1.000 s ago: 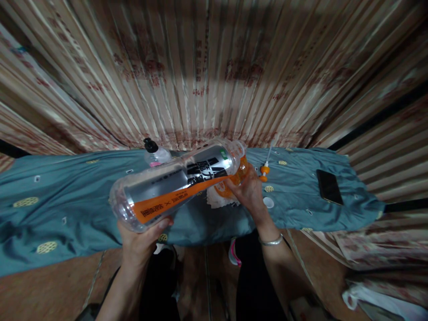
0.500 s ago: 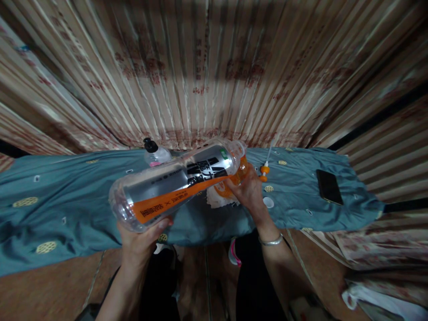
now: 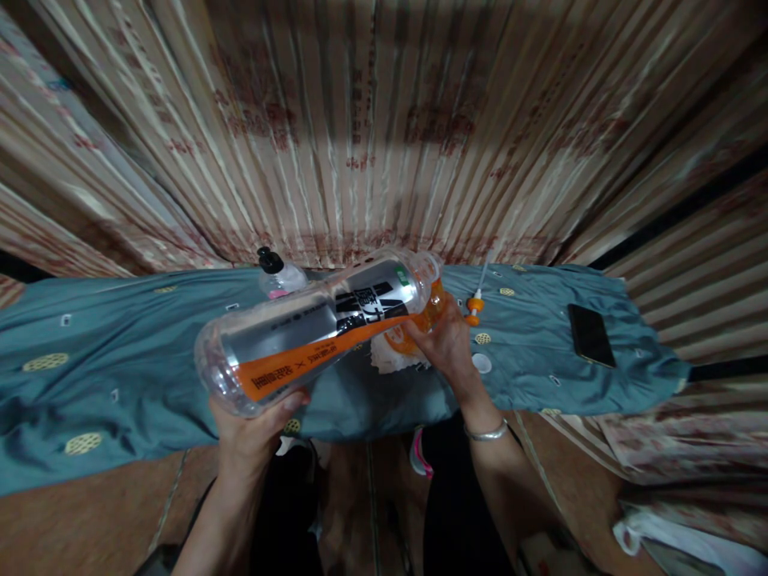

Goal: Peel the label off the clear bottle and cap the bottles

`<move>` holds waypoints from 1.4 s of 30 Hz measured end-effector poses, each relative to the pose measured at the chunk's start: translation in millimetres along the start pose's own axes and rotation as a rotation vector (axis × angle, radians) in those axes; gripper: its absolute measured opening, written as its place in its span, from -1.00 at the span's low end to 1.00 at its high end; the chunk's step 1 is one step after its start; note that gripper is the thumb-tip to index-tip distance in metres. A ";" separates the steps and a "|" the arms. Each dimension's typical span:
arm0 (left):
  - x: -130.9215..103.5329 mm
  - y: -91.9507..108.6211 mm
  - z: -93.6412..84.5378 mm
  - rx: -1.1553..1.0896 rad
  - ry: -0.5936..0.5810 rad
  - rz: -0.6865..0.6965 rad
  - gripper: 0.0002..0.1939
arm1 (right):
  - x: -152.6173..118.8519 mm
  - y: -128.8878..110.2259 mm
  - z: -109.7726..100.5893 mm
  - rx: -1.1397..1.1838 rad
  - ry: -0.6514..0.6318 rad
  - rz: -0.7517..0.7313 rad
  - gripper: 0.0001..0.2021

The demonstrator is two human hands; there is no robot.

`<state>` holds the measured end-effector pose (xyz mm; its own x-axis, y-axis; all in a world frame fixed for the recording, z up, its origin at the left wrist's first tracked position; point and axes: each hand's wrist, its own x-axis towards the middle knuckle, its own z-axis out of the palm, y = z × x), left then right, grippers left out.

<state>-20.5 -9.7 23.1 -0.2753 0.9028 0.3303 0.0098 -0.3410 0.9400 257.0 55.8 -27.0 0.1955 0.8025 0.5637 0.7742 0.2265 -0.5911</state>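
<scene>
Out on the teal pineapple-print cloth (image 3: 150,344), a black-capped bottle (image 3: 280,276) sits at the far edge, partly covered from view by the big clear plastic bottle (image 3: 318,332) slanting across the middle. Over to the right there's an orange-and-white pump top (image 3: 475,306) lying with its tube towards the pleated curtain (image 3: 384,160), a small white cap (image 3: 481,363) nearer the front, and a black smartphone (image 3: 591,335) well apart from both. The big bottle also cuts across the view of the orange bottle (image 3: 434,304), which is by its open mouth, above a pale frilly-edged piece (image 3: 385,358).

And the hands! The left hand (image 3: 249,428) comes up from below, clamped round the big bottle's base, thumb along the near side, tipping it with its neck to the right. The right hand (image 3: 449,340), silver bangle (image 3: 487,434) at the wrist, reaches forward and closes round the orange bottle; whether those fingers also touch the big bottle, I can't tell.
</scene>
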 end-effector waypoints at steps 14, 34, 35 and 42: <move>0.3 -0.5 1.3 -0.040 0.004 -0.010 -0.60 | -0.5 1.5 1.5 -0.012 0.030 -0.041 -0.42; -0.3 -2.2 0.6 -0.043 -0.029 0.034 -0.70 | 0.0 -0.2 1.0 -0.019 0.020 -0.044 -0.42; -0.3 -2.5 0.4 -0.039 -0.020 0.033 -0.70 | 0.1 -0.9 0.8 -0.024 0.019 -0.041 -0.42; 0.1 0.3 2.3 -0.032 -0.009 0.020 -0.65 | 0.3 -1.4 1.9 -0.041 0.053 -0.045 -0.39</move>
<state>-18.3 -9.2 23.6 -0.2671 0.8978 0.3502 -0.0151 -0.3673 0.9300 254.8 56.8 -27.1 0.1911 0.7615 0.6194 0.8067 0.2377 -0.5410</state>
